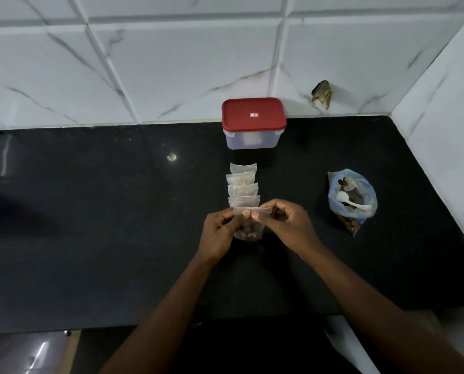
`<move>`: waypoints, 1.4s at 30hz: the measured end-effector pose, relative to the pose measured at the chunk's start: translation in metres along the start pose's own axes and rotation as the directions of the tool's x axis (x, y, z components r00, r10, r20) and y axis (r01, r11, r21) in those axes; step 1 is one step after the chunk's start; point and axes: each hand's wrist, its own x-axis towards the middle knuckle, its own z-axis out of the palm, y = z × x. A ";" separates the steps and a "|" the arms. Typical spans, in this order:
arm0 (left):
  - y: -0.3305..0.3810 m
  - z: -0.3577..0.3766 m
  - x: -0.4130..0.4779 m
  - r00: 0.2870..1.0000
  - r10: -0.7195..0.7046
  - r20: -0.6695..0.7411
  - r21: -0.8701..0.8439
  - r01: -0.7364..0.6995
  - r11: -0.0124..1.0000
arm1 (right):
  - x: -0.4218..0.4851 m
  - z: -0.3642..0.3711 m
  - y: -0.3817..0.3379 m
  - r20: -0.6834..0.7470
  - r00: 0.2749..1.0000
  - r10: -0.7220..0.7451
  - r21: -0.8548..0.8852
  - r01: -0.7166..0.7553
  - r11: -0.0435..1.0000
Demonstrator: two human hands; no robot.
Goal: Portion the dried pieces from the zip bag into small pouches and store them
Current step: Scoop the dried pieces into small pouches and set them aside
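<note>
I hold a small clear pouch (249, 230) with brown dried pieces upright over the black counter. My left hand (220, 230) pinches its top strip at the left, and my right hand (284, 222) pinches it at the right. Beyond it lies a row of several small pouches (243, 186), overlapping, running towards the wall. The bluish zip bag (352, 195) stands open at the right, with dried pieces and a white spoon (349, 202) inside. A clear storage box with a shut red lid (253, 114) stands at the wall behind the row.
The black counter (117, 225) ends at a white marble-tiled wall behind and at the right. A damaged spot in the tile (322, 93) shows near the corner. The counter's front edge runs below my forearms.
</note>
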 end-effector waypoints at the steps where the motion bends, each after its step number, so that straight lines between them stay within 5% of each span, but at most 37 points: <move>1: -0.001 -0.002 -0.002 1.000 -0.007 0.004 0.006 0.007 1.000 | 0.001 0.003 0.001 0.002 1.000 0.006 0.006 -0.006 1.000; 15: -0.021 -0.020 -0.004 0.996 -0.067 -0.060 -0.034 0.065 0.997 | 0.008 0.021 0.022 0.042 0.995 0.094 0.071 -0.097 0.993; 22: -0.031 -0.023 0.005 0.976 -0.206 -0.065 -0.099 0.200 0.975 | 0.020 0.019 0.025 -0.019 0.988 0.154 0.136 -0.150 0.979; 28: -0.034 -0.024 0.014 0.968 -0.174 -0.183 0.054 0.187 0.981 | 0.030 0.019 0.031 -0.070 0.978 0.195 0.120 -0.186 0.975; 42: -0.029 -0.023 0.021 0.962 -0.154 -0.225 0.069 0.173 0.983 | 0.028 0.024 0.040 -0.094 0.959 0.268 0.305 -0.228 0.925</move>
